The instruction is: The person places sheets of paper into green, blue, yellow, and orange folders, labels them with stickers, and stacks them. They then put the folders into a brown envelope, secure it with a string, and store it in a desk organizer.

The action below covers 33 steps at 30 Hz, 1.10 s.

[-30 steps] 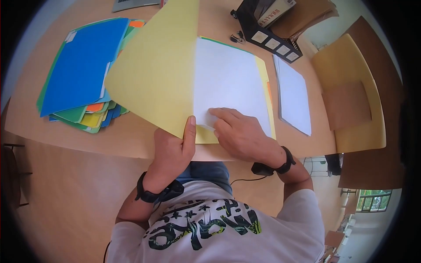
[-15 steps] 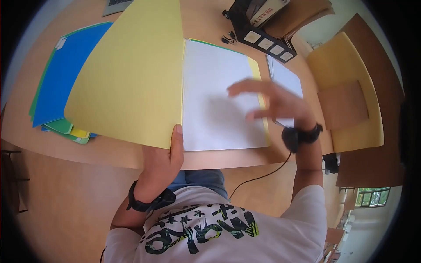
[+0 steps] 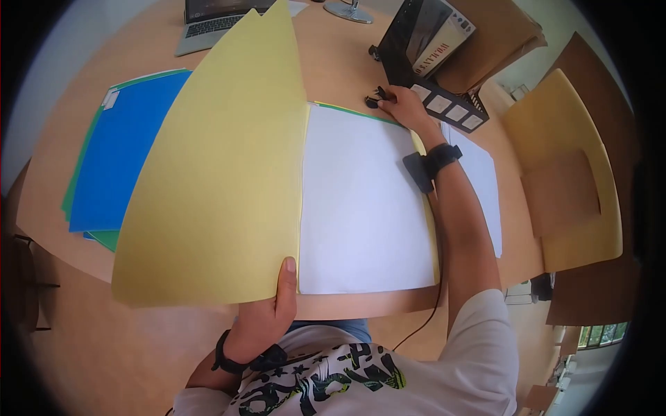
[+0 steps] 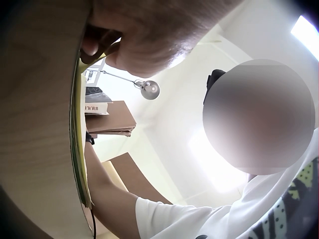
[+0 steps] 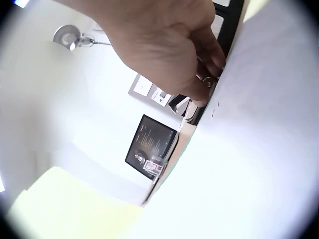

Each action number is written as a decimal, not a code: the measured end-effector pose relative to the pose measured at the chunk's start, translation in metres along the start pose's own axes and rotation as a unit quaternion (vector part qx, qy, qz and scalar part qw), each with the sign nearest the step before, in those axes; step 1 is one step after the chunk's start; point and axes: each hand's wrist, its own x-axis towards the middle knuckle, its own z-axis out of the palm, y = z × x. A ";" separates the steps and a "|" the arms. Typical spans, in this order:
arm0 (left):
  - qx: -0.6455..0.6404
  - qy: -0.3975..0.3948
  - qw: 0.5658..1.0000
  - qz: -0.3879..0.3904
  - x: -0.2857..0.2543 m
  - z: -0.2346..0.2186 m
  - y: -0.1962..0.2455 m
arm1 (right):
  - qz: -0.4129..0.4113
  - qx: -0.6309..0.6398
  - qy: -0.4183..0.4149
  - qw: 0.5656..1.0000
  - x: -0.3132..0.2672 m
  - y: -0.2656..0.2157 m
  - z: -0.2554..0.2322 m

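Note:
A yellow folder point(image 3: 215, 187) lies spread at the table's front edge, its cover raised to the left. White sheets point(image 3: 364, 208) fill its right side. My left hand point(image 3: 267, 315) grips the cover's lower edge near the fold, thumb on top and the other fingers hidden underneath. At the far side of the sheets, my right hand point(image 3: 409, 109) pinches a small black staple remover point(image 3: 372, 102) on the table. Its metal jaws show beside the thumb and fingers of the right hand point(image 5: 164, 55) in the right wrist view.
A black file organizer point(image 3: 444, 104) holding a book and brown envelopes stands just beyond the right hand. Blue and green folders point(image 3: 128, 152) are stacked at left. More white sheets point(image 3: 485, 191) lie at right, near a yellow chair point(image 3: 607, 187). A laptop point(image 3: 208, 28) sits at the back.
My right hand has left the sheets, lifted across to the right and reached forward to the staple remover. The left hand keeps its grip while the yellow cover has opened wider to the left.

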 end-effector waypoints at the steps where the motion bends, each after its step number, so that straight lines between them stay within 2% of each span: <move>1: -0.012 0.000 1.000 -0.007 0.000 -0.001 0.001 | 0.006 0.051 0.028 0.998 -0.002 0.001 0.002; 3: -0.012 -0.015 0.999 -0.039 0.000 -0.003 0.005 | 0.021 0.151 0.082 0.985 -0.006 0.005 0.004; 4: -0.011 -0.024 0.998 -0.056 0.000 -0.004 0.006 | 0.048 0.266 0.074 0.960 -0.008 0.003 0.000; 6: 0.006 -0.024 0.999 -0.049 0.000 -0.003 0.006 | 0.104 0.486 0.059 0.866 -0.013 -0.006 -0.013; 10: 0.041 -0.045 0.996 -0.065 -0.004 -0.007 0.002 | 0.086 0.664 0.010 0.743 -0.015 -0.008 -0.020; 13: 0.025 -0.010 0.998 -0.053 -0.005 -0.003 0.003 | 0.055 0.765 -0.061 0.639 -0.014 -0.016 -0.022; 16: -0.005 -0.023 0.997 -0.080 -0.004 -0.003 0.006 | 0.063 0.776 -0.079 0.622 -0.020 -0.031 -0.028; 19: 0.001 -0.003 0.999 -0.051 -0.001 0.001 0.009 | 0.035 0.700 -0.101 0.706 -0.017 -0.026 -0.019; 23: 0.010 -0.005 0.999 -0.049 0.001 0.000 0.012 | 0.010 0.653 -0.160 0.740 -0.017 -0.019 -0.017; 29: 0.012 -0.010 0.999 -0.045 -0.002 -0.001 0.008 | -0.006 0.607 -0.143 0.782 -0.025 -0.032 -0.015; 33: 0.007 -0.012 0.999 -0.045 -0.001 0.000 0.008 | -0.023 0.567 -0.175 0.804 -0.027 -0.041 -0.014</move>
